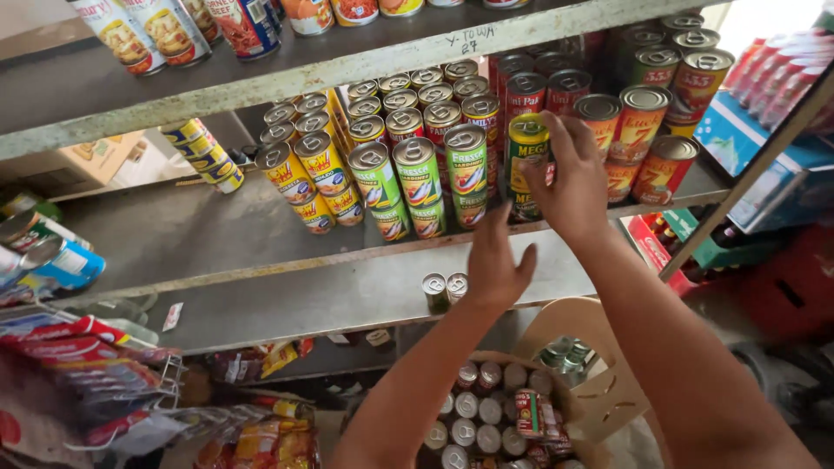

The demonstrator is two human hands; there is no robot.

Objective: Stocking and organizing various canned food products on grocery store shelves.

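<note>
My right hand grips a green and yellow can standing on top of another can at the front of the middle shelf. It stands between green sardine cans on its left and red and orange cans on its right. My left hand is raised just below, fingers together and holding nothing, close to the shelf's front edge. Two small cans stand on the lower shelf beside my left wrist.
A box full of cans sits below between my arms, next to a tan plastic chair back. Yellow cans fill the shelf's left part. Packets hang in a wire rack at lower left. Red cartons stand at right.
</note>
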